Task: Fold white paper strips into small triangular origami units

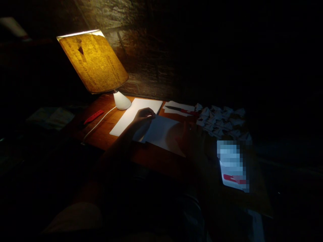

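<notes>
A white sheet of paper (161,132) lies on the wooden desk (156,161) in front of me, overlapping a second white sheet (131,116) nearer the lamp. My left hand (143,116) rests at the sheet's upper left corner, fingers curled and pinching its edge. My right hand (187,137) is in deep shadow at the sheet's right edge. It seems to lie flat on the paper with fingers stretched forward.
A lamp with a yellow shade (94,62) and white base (121,101) stands at the back left, its cord trailing past a red tool (93,116). Scissors (178,109) lie on paper scraps. Several folded paper pieces (222,121) are piled at right. A lit phone (232,166) lies near the front.
</notes>
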Demonstrator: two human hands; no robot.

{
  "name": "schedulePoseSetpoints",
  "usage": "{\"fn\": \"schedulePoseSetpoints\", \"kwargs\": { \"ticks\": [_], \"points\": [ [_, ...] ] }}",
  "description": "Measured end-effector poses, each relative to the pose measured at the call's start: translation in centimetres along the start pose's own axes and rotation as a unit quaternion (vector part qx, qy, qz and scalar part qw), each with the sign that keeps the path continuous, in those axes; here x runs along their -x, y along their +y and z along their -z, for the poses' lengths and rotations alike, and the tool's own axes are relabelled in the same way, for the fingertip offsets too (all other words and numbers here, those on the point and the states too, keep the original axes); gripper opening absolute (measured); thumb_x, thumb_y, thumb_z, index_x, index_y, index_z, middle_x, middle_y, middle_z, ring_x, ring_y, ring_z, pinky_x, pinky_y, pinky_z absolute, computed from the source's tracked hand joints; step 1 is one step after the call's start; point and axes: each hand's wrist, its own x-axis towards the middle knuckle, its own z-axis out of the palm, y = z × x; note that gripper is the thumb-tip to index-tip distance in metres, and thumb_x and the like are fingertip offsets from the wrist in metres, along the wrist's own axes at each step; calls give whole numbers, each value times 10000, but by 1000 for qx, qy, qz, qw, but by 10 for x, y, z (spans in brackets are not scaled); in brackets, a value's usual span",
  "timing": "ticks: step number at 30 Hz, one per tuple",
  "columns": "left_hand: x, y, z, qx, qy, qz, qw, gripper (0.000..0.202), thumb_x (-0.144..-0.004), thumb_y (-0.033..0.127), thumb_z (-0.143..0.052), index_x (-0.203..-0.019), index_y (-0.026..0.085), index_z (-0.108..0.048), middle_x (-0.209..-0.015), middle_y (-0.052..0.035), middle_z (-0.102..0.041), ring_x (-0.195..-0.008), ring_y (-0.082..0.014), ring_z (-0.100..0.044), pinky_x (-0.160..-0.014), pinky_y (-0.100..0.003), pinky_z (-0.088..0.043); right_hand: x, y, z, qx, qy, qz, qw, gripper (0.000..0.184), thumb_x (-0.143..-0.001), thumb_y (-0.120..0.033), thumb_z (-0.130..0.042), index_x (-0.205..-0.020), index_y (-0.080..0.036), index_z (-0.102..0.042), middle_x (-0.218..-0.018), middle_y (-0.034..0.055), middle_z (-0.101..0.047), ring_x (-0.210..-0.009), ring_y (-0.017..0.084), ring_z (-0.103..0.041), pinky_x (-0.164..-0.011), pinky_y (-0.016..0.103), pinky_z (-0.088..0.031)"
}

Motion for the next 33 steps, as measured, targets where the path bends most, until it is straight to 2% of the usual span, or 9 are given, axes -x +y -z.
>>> {"fn": "schedulePoseSetpoints", "kwargs": {
  "ticks": [3, 6, 9, 13, 17, 21, 26, 30, 33],
  "points": [
    [0, 4, -1, 24, -8, 25, 999, 365, -581, 369, -972, -706, 165, -695, -710, -19, -692, -640, -130, -604, -612, -249, -477, 3, -1, 1, -10, 20, 18, 1000, 686, -895, -347, -725, -1513, -146, -506, -1514, 282, -566, -1408, 491, -456, -1114, 666, -363],
    [-2, 4, 1, 36, -30, 36, 998, 399, -547, 377, -999, -696, 158, -700, -701, -24, -692, -640, -131, -614, -581, -233, -476, 3, -1, 2, -33, 38, 21, 998, 533, -929, -314, -710, -1430, -172, -597, -1420, 269, -645, -1376, 490, -509, -1082, 673, -412],
    [-4, 3, 3, 41, -54, 37, 997, 443, -554, 423, -1013, -699, 151, -694, -706, -37, -690, -633, -136, -620, -576, -238, -483, -1, -1, 3, -60, 38, 9, 997, 350, -1008, -343, -673, -1331, -208, -675, -1363, 191, -684, -1279, 373, -621, -1052, 585, -520],
    [-2, 2, 4, 31, -73, 45, 996, 461, -673, 548, -943, -737, 163, -698, -631, -7, -637, -566, -133, -584, -569, -250, -463, -7, 1, 3, -81, 54, -7, 995, 373, -1040, -417, -671, -1359, -223, -662, -1409, 110, -655, -1175, 241, -684, -994, 463, -609],
    [0, -1, 2, -2, -56, 36, 998, 438, -774, 595, -845, -735, 179, -715, -677, -12, -648, -628, -144, -580, -592, -247, -433, -11, 8, 12, -98, 98, -36, 990, 362, -1036, -414, -673, -1341, -219, -669, -1376, 114, -670, -1162, 248, -686, -981, 459, -606],
    [-5, -5, 2, -9, -49, 32, 998, 559, -881, 711, -675, -709, 183, -730, -682, -45, -677, -677, -175, -618, -695, -295, -500, -17, 23, 32, -117, 136, -70, 981, 219, -1004, -275, -564, -1113, -211, -743, -1052, 157, -751, -1005, 325, -693, -849, 448, -541],
    [-28, -3, 3, -34, -95, 96, 990, 626, -927, 742, -590, -661, 187, -706, -669, -74, -711, -726, -210, -683, -765, -328, -539, -35, 25, 52, -288, 145, -107, 941, 119, -841, -279, -599, -873, -213, -693, -834, 86, -711, -785, 257, -633, -715, 371, -472],
    [-42, 6, -10, 88, 45, 76, 992, 565, -970, 731, -501, -830, 221, -698, -722, -48, -715, -809, -228, -714, -735, -334, -541, -58, 1, 48, -413, 102, -131, 896, 57, -755, -243, -678, -789, -196, -678, -775, 73, -710, -760, 240, -648, -719, 372, -489],
    [-35, 10, -23, 178, 8, 67, 982, 690, -946, 833, -401, -953, 216, -708, -824, -86, -746, -978, -282, -738, -780, -386, -560, -71, -12, 30, -478, 93, -150, 861, 56, -771, -251, -660, -800, -204, -668, -775, 61, -714, -793, 244, -668, -739, 378, -522]
  ]
}}
